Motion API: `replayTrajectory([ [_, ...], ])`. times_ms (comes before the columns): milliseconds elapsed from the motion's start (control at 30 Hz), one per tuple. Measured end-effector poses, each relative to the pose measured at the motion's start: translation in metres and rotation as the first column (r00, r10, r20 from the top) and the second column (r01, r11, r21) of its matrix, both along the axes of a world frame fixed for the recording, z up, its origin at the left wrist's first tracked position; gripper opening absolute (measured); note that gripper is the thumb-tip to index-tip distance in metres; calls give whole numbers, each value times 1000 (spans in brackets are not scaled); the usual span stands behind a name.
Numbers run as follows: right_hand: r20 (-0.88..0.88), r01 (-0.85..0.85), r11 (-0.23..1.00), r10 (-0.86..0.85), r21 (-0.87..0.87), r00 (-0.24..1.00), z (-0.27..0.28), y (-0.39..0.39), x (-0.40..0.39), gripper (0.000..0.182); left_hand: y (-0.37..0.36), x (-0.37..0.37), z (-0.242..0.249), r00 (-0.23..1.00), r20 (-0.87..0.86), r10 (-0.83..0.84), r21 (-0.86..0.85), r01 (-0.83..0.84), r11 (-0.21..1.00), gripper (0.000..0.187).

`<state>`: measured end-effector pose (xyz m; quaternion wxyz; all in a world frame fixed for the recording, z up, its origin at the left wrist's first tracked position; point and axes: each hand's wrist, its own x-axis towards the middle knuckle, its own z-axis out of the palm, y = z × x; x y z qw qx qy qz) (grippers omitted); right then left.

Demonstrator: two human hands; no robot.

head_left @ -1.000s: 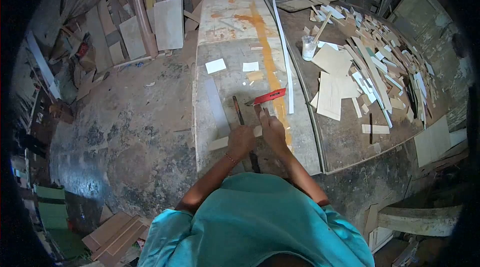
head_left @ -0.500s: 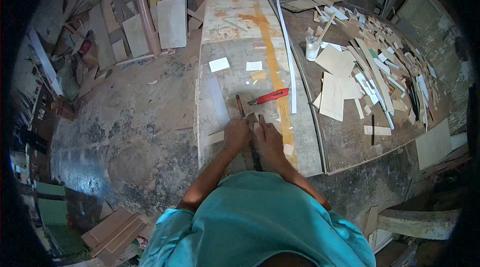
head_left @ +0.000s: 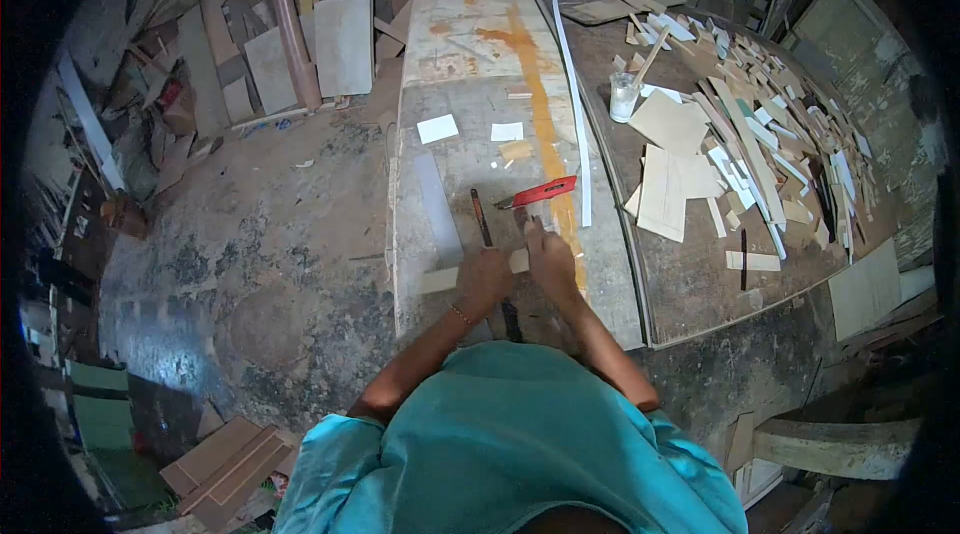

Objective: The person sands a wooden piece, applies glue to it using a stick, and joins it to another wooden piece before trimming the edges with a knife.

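Note:
A pale narrow strip [head_left: 438, 280] lies crosswise on the worn workbench [head_left: 470, 64], over a long dark bar-shaped tool [head_left: 479, 216] that runs away from me. My left hand [head_left: 484, 280] presses down on the strip where it crosses the dark tool. My right hand [head_left: 551, 259] grips the strip's right end, fingers pointing forward. A red-handled knife [head_left: 540, 192] lies just beyond my right fingertips, untouched.
A long thin white strip [head_left: 573, 104] runs up the bench's right side. The adjoining table [head_left: 700, 284] on the right carries a plastic cup [head_left: 621, 96] and several veneer offcuts [head_left: 760, 134]. Boards [head_left: 340, 44] lean at the far left. Bare floor [head_left: 260, 264] lies left.
Half a second ago both hands and the strip were pulled back toward me along the dark tool. They have now slid forward again to about where they were a second ago.

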<state>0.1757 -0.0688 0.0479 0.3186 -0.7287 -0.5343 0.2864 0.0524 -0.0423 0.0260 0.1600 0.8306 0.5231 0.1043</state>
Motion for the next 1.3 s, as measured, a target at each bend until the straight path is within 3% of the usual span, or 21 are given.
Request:
replayTrajectory([
  [33, -59, -3, 995, -3, -95, 998, 2, 5, 5, 48, -2, 1, -4, 999, -31, -19, -24, 18, 1000, 16],
  [133, 41, 30, 961, -42, 275, 998, 4, -17, -18, 51, 8, -3, -4, 988, 139, 63, -6, -63, 998, 18],
  [233, 157, -22, 985, -5, 172, 988, -1, -22, -21, 52, 10, -4, 4, 994, 53, 96, 47, -98, 994, 20],
  [333, -7, -65, 994, 65, -92, 998, 1, 3, 3, 54, -10, 4, 21, 996, -91, 9, -61, -15, 998, 21],
  [433, -11, -74, 993, 75, 96, 997, -8, -4, -3, 57, -8, 2, 20, 999, 24, -22, -70, 23, 997, 22],
  [467, -14, -75, 982, 78, 176, 997, -12, -12, -9, 58, -5, 1, 21, 999, 13, 40, -129, -38, 991, 23],
  [533, 80, -53, 981, 38, 189, 996, 3, -26, -25, 56, 7, -2, 26, 987, -20, 159, -237, -159, 958, 24],
  [567, 125, -40, 979, 15, 202, 992, 9, -28, -29, 55, 7, -2, 26, 988, 11, 151, -190, -147, 971, 23],
  [767, -51, -31, 996, 27, -78, 998, -5, 3, -1, 50, -4, 0, 0, 995, 98, -2, 8, 1, 1000, 20],
  [867, 50, -21, 985, 12, 173, 999, 0, -23, -22, 50, 4, -3, -3, 995, 86, 45, 5, -45, 999, 19],
  [967, 97, 17, 973, -41, 230, 994, -5, -19, -21, 48, 2, -2, 1, 996, 66, 54, 24, -55, 998, 18],
  [1067, -19, -57, 996, 56, -73, 998, -6, 4, 4, 45, -5, 2, -13, 996, 84, -25, 29, 23, 999, 18],
  [1133, -3, 23, 999, -23, 32, 1000, -2, -4, -8, 45, -2, 3, -12, 999, 43, -14, 25, 12, 1000, 18],
  [1233, 19, 21, 984, -25, 177, 1000, -4, -21, -22, 48, 7, -1, 16, 983, 56, 175, -216, -159, 963, 19],
  [1300, 60, 26, 973, -41, 229, 997, 2, -25, -27, 50, 5, -4, 12, 991, 90, 95, -66, -89, 994, 18],
])
